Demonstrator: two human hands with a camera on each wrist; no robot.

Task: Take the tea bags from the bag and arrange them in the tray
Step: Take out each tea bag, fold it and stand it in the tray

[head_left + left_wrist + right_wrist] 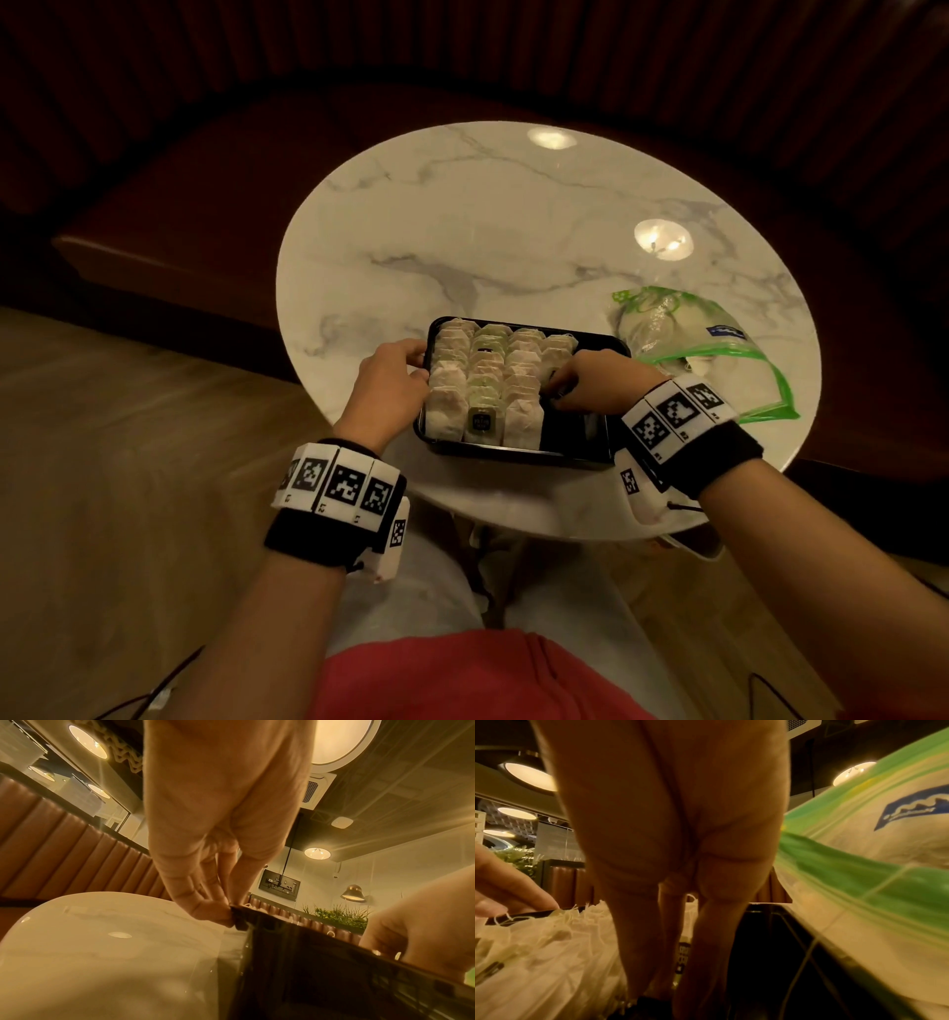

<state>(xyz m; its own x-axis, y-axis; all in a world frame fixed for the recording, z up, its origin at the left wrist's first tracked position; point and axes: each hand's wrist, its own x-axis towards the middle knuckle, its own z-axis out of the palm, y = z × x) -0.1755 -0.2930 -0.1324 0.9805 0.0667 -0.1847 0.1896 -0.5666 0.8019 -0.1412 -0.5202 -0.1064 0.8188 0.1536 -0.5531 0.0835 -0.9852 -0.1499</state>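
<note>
A black tray sits on the round marble table, with several white and pale green tea bags standing in rows across its left and middle columns. My left hand pinches the tray's left rim; in the left wrist view the left hand grips the corner of the tray. My right hand reaches down into the right column. Its fingers point downward and hold a tea bag with a dark tag between them. The bag's body is hidden by the fingers.
A clear plastic bag with green edges lies just right of the tray, with pale tea bags inside; it fills the right of the right wrist view as the plastic bag. The tray's front right part shows its bare black floor. A dark bench curves behind the table.
</note>
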